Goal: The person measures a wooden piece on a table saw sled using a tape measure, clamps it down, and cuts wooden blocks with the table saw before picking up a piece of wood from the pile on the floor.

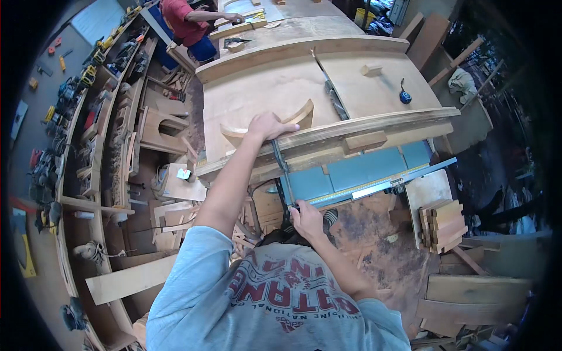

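Note:
A curved wooden piece (302,113) stands against the inner side of a long wooden rail (374,124) on the workbench. My left hand (269,125) is over the curved piece's middle, its thumb stretched right along it and its fingertips hidden behind. Just below that hand, a dark bar clamp (280,157) crosses the rail and runs down in front of the bench. At the clamp's lower end, my right hand (307,221) has its fingers closed round the handle, which is mostly hidden.
A blue tape measure (405,92) and a small wood block (371,71) lie on the bench. A blue saw table (363,169) with a metal fence is below the rail. Stacked wood pieces (444,225) sit right. Another person in red stands beyond the bench. Tool shelves line the left.

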Demonstrator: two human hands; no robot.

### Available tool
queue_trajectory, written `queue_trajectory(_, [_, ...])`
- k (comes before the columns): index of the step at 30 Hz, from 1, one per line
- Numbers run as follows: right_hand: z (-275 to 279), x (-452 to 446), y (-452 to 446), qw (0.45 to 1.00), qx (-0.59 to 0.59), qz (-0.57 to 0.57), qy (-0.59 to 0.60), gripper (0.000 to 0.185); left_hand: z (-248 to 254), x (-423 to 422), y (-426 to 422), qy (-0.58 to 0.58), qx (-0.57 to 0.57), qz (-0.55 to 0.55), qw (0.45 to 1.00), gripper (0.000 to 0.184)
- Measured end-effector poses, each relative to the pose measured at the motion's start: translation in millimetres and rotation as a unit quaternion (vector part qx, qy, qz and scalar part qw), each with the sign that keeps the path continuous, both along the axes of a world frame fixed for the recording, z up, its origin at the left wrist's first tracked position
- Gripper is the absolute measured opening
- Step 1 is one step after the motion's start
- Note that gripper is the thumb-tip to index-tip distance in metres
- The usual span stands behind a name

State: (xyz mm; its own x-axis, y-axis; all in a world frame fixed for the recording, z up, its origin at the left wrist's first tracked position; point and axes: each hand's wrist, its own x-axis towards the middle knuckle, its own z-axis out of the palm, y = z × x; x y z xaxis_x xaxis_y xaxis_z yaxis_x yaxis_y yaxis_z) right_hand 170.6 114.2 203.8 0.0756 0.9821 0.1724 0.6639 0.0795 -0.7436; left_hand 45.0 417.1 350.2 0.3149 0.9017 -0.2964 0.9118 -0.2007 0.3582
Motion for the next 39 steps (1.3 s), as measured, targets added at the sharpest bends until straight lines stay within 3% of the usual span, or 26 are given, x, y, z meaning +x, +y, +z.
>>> queue_trajectory(5, [-6.7, -15.6, -6.5, 0.993, -0.079, -0.036, 0.074, 0.035, 4.4, -2.4, -2.2, 0.005, 0.005, 0.004, 1.0, 0.088])
queue_trajectory(8, [-24.0, -27.1, -6.8, 0.968, -0.161, -0.056, 0.185, 0.043, -9.0, -3.0, 4.7, 0.009, 0.014, 0.01, 1.0, 0.088])
queue_trajectory(9, [-30.1, -33.0, -6.6, 0.892, -0.203, -0.067, 0.397, 0.046, -13.9, -3.6, 6.6, 0.012, 0.013, 0.008, 1.0, 0.088])
queue_trajectory(10, [-30.1, -36.6, -6.3, 0.771, -0.234, -0.075, 0.588, 0.049, -15.5, -3.5, 7.0, 0.01, 0.023, 0.004, 1.0, 0.088])
queue_trajectory(11, [-30.0, -37.6, -7.4, 0.769, -0.234, -0.076, 0.59, 0.049, -17.0, -4.1, 7.3, 0.008, 0.034, 0.0, 0.999, 0.088])
queue_trajectory(13, [-25.5, -36.0, -7.9, 0.661, -0.27, -0.041, 0.699, 0.06, -17.3, -4.1, 6.8, 0.01, 0.04, 0.001, 0.999, 0.087])
queue_trajectory(14, [-21.2, -34.7, -7.5, 0.661, -0.269, -0.04, 0.699, 0.06, -16.6, -3.6, 5.9, 0.009, 0.046, 0.004, 0.999, 0.086])
queue_trajectory(16, [-13.6, -32.5, -7.9, 0.516, -0.296, -0.036, 0.803, 0.062, -12.0, -2.7, 3.3, 0.007, 0.041, 0.008, 0.999, 0.086])
queue_trajectory(18, [-7.0, -32.1, -4.9, 0.51, -0.294, -0.04, 0.808, 0.064, -4.1, -2.3, -1.0, 0.004, 0.037, 0.014, 0.999, 0.086])
queue_trajectory(20, [-7.2, -31.0, -0.9, 0.493, -0.289, -0.078, 0.817, 0.067, 0.5, -2.5, -2.2, -0.016, 0.019, -0.001, 1.0, 0.099])
queue_trajectory(30, [-12.7, -28.9, 6.4, 0.505, -0.288, -0.067, 0.811, 0.064, 0.3, -0.6, -3.9, 0.013, 0.043, -0.006, 0.999, 0.09])
queue_trajectory(32, [-17.8, -32.1, 4.9, 0.555, -0.267, -0.092, 0.782, 0.062, 0.1, -1.7, -4.2, 0.0, 0.039, -0.005, 0.999, 0.09])
queue_trajectory(35, [-21.7, -36.6, 8.0, 0.572, -0.259, -0.135, 0.766, 0.06, 2.7, -1.9, -5.3, -0.003, 0.034, -0.008, 0.999, 0.09])
queue_trajectory(39, [-29.3, -36.5, 14.3, 0.521, -0.287, -0.175, 0.784, 0.056, 2.3, -0.3, -4.3, -0.001, 0.026, -0.005, 1.0, 0.089])
